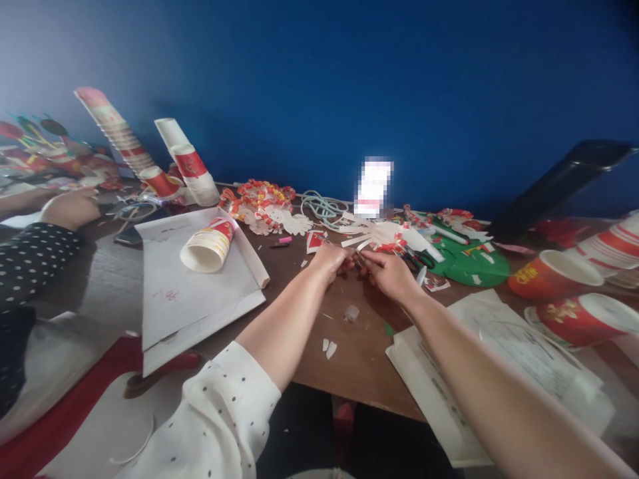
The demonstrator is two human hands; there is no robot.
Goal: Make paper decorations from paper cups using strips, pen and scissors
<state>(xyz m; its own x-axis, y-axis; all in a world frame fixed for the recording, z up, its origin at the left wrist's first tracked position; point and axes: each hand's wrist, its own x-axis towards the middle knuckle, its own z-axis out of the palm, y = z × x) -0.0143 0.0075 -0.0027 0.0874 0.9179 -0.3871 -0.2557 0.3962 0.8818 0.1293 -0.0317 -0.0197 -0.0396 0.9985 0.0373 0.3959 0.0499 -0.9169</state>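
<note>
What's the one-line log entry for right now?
left hand: holding small piece, identity unclear | right hand: on same piece | beyond: cut white paper | nearer person: clear plastic bit | right: green disc

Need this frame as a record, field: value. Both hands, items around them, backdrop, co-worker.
left hand: fingers curled; anything held too small to tell
right hand: close beside the left, likewise unclear
in front: small clear piece, white scraps, on brown table
left: cup on its side, on white sheets
right: green disc
backdrop: blue wall
co-worker: hand at far left, dotted dark sleeve
</note>
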